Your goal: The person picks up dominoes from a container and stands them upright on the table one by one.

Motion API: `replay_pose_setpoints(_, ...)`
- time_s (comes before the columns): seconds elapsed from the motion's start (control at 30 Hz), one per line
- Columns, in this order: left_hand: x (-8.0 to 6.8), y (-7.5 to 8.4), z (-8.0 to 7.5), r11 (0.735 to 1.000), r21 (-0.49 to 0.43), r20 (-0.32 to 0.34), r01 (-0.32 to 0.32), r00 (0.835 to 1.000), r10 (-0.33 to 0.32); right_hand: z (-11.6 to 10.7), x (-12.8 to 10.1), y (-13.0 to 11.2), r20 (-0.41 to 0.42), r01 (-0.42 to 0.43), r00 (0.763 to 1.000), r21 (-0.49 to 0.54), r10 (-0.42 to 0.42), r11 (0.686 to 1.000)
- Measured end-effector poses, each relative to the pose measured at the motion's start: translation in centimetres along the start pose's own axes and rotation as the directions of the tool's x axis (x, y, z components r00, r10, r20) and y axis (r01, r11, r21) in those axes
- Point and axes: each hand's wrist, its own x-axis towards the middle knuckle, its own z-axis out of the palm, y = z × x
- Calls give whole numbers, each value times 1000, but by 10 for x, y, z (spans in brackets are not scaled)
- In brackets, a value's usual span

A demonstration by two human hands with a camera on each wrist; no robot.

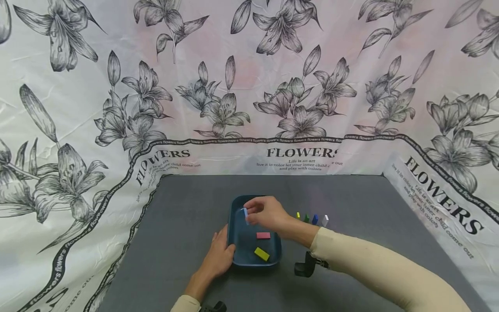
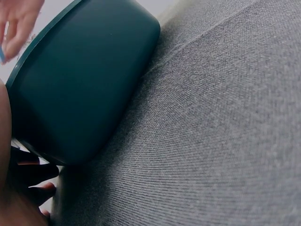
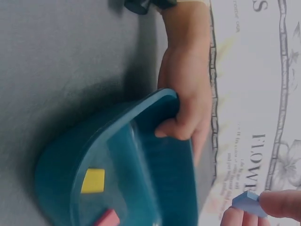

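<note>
One block (image 3: 247,202) seemingly juts from right grip (image 1: 270,213).

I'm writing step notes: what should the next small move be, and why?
Probably lower the light-blue block into the tray: the right hand pinches it above the tray, a pink block and a yellow block lie inside, and the left hand grips the tray's side.

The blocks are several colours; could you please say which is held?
The light blue block, pinched by the right hand; the others rest in the tray or on the table.
</note>
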Motion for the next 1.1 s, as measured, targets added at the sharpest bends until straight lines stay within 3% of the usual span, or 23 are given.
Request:
replay_pose_setpoints(0.2, 0, -6, 3, 998, 0, -34, -62, 998, 62, -28, -21, -9, -28, 106, 994, -99, -109, 989)
replay_pose_setpoints(0.3, 0, -10, 5, 997, 1, -53, -77, 996, 77, -43, -30, -12, -58, 116, 991, -117, -123, 986)
replay_pose_setpoints(0.43, -1, -8, 5, 997, -13, -62, -75, 995, 74, -61, -41, -11, -103, 94, 989, -121, -107, 988)
replay_pose_setpoints(0.57, 0, -8, 7, 1000, -13, -58, -28, 998, 28, -77, -52, -5, -151, 79, 984, -125, -98, 989)
replay_pose_setpoints(0.67, 2, -11, 8, 1000, -10, -42, 18, 999, -19, -90, -61, 2, -190, 65, 978, -130, -89, 989)
replay_pose_setpoints(0.77, 2, -12, 8, 1000, -3, -21, 16, 1000, -16, -104, -71, 13, -230, 45, 970, -133, -75, 990)
replay_pose_setpoints(0.93, 3, -20, 11, 999, -17, -52, -50, 997, 49, -119, -84, 36, -278, 2, 960, -112, -34, 994)
replay_pose_setpoints(1.1, 2, -14, 8, 998, -15, -48, -68, 997, 67, -124, -92, 61, -305, -30, 952, -117, -7, 993)
